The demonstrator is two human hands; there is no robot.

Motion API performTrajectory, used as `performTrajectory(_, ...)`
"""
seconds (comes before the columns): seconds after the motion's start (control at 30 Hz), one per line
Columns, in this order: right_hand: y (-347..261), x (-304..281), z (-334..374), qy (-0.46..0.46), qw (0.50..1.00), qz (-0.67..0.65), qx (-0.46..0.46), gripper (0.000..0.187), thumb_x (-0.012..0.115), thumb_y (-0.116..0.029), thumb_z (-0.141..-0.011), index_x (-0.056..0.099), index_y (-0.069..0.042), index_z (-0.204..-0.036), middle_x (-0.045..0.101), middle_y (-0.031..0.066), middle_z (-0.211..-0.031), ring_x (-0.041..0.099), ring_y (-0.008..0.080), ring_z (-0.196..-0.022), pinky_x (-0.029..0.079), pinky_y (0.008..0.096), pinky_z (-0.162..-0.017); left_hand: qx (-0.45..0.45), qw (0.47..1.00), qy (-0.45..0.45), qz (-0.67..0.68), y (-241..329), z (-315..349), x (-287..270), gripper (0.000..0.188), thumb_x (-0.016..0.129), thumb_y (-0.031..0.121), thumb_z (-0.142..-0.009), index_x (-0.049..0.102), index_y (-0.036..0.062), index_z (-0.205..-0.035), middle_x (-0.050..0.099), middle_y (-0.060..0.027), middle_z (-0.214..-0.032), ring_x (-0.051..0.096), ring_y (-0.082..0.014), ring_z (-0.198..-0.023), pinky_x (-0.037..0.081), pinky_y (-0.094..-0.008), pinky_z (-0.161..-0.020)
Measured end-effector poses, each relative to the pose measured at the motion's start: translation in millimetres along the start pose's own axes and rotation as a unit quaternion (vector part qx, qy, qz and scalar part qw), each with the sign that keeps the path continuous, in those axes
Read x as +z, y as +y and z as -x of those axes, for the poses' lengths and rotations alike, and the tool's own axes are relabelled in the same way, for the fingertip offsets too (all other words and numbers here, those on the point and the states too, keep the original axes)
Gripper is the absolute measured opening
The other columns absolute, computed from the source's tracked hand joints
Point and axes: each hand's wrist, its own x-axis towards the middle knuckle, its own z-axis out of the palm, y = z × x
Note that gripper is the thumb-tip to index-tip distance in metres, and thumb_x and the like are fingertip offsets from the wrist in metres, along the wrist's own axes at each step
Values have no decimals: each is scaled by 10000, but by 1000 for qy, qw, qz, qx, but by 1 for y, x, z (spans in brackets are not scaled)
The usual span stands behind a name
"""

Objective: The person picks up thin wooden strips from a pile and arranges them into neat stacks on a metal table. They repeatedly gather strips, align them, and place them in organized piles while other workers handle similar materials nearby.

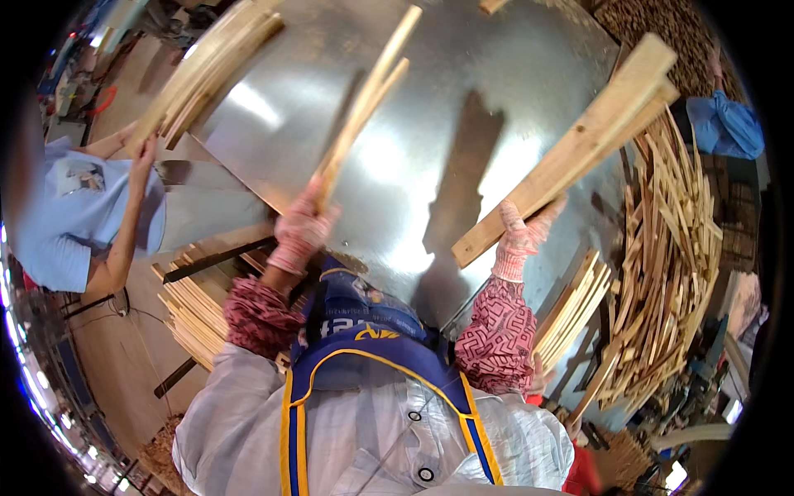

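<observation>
My left hand [301, 231], in a pale knitted glove, is closed around the lower end of narrow wooden strips [357, 120]. They slant up and away over a shiny metal table [331, 50], their far ends spread apart. Over the table's right side, my right hand [521, 236], gloved too, grips wider wooden boards [579, 145] from below. At least two boards lie against each other there, pointing up to the right; the front one shows small knots. Patterned red sleeve covers are on both my forearms.
At the left a person in a light blue shirt [78, 207] holds a bundle of wooden strips [203, 70] over the table's edge. Stacked strips [194, 302] lie near my left elbow, more strips [575, 310] by my right. A large loose wood pile [666, 264] stands at far right.
</observation>
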Motion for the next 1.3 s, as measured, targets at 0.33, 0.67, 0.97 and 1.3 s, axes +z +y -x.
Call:
performTrajectory(0.33,44,34,12,52,966,253,28,1327,884,-306,-533,44,-121,-1545,444,210,-1429,492,370,-1263,368,419,-1106,-116,982,-122,-86,60,36,20,734,683,458,-833,393,224,-1466,635,-99,-1245,628,-244,-1085,500,-329,-934)
performTrajectory(0.67,35,88,77,-38,767,577,278,1217,841,-422,-644,82,-91,-1535,470,283,-1359,552,409,-1175,476,442,-971,-234,931,-143,-241,-66,-45,-118,666,617,401,-872,342,306,-1471,645,-155,-1175,626,-339,-1054,494,-409,-895)
performTrajectory(0.97,55,231,149,-88,746,605,266,1135,752,-458,-729,29,2,-1474,516,336,-1202,588,428,-1087,523,471,-887,-231,919,-237,-213,-97,-35,-95,947,668,545,-800,137,296,-1544,555,-162,-1356,563,-347,-1204,440,-429,-987)
performTrajectory(1.3,75,273,173,-131,703,657,239,1228,740,-549,-697,7,23,-1499,436,384,-1313,520,448,-1193,449,482,-999,-160,959,-182,-146,-90,11,-164,589,494,322,-876,364,213,-1440,640,-236,-1139,617,-400,-1060,480,-483,-920)
